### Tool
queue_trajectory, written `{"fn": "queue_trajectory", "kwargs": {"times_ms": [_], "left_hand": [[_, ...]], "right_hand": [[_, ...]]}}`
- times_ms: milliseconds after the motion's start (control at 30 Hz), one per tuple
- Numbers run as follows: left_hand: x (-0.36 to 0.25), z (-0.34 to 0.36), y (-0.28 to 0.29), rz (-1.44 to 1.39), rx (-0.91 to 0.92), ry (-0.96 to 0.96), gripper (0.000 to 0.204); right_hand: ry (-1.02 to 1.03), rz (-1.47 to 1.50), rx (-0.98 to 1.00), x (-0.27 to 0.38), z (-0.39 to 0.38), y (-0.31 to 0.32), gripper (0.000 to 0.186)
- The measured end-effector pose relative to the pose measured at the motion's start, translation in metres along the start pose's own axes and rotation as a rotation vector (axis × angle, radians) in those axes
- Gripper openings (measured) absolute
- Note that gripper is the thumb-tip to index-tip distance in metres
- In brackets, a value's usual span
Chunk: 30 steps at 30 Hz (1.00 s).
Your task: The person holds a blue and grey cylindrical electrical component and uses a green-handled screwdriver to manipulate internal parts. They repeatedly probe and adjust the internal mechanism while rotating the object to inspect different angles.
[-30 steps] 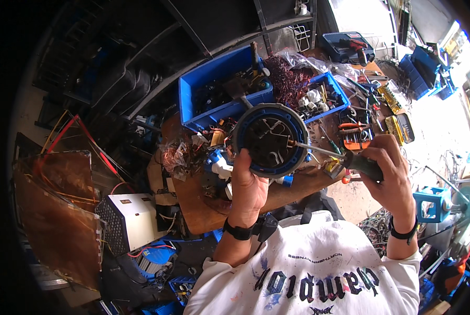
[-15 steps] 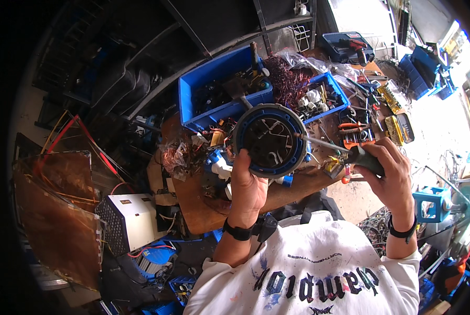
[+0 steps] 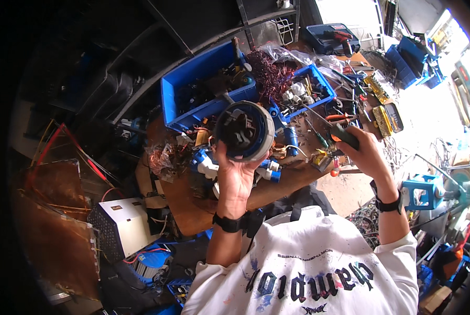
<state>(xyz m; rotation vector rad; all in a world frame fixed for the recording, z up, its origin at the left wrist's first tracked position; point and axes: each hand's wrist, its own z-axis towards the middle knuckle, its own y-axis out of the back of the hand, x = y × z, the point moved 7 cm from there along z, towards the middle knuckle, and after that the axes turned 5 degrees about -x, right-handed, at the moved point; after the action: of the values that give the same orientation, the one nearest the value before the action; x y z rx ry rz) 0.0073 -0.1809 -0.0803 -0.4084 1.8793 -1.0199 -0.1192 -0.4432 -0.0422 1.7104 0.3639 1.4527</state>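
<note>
My left hand (image 3: 236,181) grips a round, grey-rimmed housing (image 3: 268,132) from below, holding it tilted above the workbench. A blue ring lines its inside, and pale pieces show against the dark middle; I cannot tell what they are. To the right, my right hand (image 3: 370,153) is closed round the dark green handle of a screwdriver (image 3: 346,137). The thin shaft points up and left, with its tip apart from the housing. Below the housing, blue-and-white plug-like parts (image 3: 206,164) lie on the wooden workbench (image 3: 193,212).
Behind the housing stand a large blue bin (image 3: 180,118) of dark parts and a smaller blue tray (image 3: 324,97). A tangle of reddish wire (image 3: 270,73) sits between them. Pliers (image 3: 340,117) and yellow bit sets (image 3: 387,121) lie at right. A white metal box (image 3: 127,223) is lower left.
My left hand has shifted left and tilted the housing to another angle. The screwdriver tip, earlier at the housing's right rim, now stands away from it. The whole view has shifted slightly.
</note>
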Motion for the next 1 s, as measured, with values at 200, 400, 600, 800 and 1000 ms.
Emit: {"fn": "queue_trajectory", "kwargs": {"times_ms": [200, 400, 600, 800, 1000], "left_hand": [[0.050, 0.038, 0.018, 0.003, -0.081, 0.135, 0.063], [0.059, 0.036, 0.013, 0.107, -0.104, 0.167, 0.057], [0.055, 0.028, -0.023, 0.265, -0.008, 0.070, 0.049], [0.036, 0.014, -0.057, 0.407, -0.016, -0.071, 0.047], [0.038, 0.013, -0.053, 0.363, -0.051, -0.085, 0.045]], "right_hand": [[-0.001, -0.143, 0.019, -0.016, 0.022, -0.018, 0.031], [-0.046, 0.236, -0.088, -0.009, 0.019, -0.003, 0.029], [-0.019, 0.602, -0.093, 0.049, 0.018, 0.000, 0.033], [0.296, 0.324, -0.172, 0.117, 0.027, 0.008, 0.062], [0.300, 0.142, -0.135, 0.130, 0.032, -0.001, 0.062]]}}
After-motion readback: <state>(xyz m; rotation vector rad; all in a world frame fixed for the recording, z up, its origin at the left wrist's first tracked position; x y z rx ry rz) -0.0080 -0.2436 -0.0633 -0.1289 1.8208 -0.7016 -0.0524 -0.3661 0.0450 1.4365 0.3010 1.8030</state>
